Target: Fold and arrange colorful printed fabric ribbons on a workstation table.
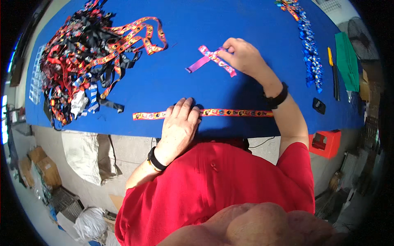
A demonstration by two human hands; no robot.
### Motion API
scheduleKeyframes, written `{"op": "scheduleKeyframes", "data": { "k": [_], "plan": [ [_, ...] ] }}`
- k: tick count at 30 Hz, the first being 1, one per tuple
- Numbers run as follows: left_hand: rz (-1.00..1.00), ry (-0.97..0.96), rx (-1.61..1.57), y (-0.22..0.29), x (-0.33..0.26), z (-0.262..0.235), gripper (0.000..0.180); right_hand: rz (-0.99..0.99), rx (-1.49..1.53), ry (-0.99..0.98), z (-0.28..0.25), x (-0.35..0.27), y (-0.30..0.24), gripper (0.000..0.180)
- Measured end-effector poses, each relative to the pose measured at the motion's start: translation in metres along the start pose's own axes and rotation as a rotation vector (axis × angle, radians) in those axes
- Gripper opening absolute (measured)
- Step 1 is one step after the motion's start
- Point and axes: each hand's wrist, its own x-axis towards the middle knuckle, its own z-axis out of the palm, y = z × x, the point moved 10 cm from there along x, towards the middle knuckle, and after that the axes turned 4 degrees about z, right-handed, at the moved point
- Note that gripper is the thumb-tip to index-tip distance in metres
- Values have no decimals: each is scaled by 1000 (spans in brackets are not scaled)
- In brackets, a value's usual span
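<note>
My left hand (179,125) lies flat, palm down, across a red and yellow patterned ribbon strip (234,112) stretched straight along the near side of the blue table. The strip shows on both sides of the hand. Farther off and to the right, my right hand (246,59) is closed, its thumb and fingertips pinched at a pink patterned ribbon (223,65). That short piece crosses a plain purple ribbon end (198,64), forming an X shape. Whether the two are one folded piece or separate cannot be made out.
A large tangled heap of ribbons (78,61) covers the table's left side. On the right lie a bundle of blue shiny ribbons (310,49), a yellow-and-black tool (333,71), a green cloth (347,61) and a small black object (319,105). A red box (325,143) sits past the near edge.
</note>
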Motion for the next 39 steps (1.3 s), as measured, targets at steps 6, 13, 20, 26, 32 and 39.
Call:
{"op": "scheduleKeyframes", "data": {
  "k": [6,13,20,26,32,39],
  "plan": [
    [-48,-21,9,-6,-4,1,41,73,188,-115,11,10,-2,25],
    [-22,-20,-4,-3,1,-3,38,193,142,-10,-36,29,55,25],
    [-13,5,-13,-4,6,-1,31,220,-132,181,-109,52,135,24],
    [-46,-7,6,-9,5,9,29,336,-190,251,-151,61,206,22],
    [-63,15,20,-11,9,14,29,530,-61,200,-142,71,293,25],
    [-75,-24,37,-12,11,13,31,623,-124,276,-154,72,317,32]
  ]
}}
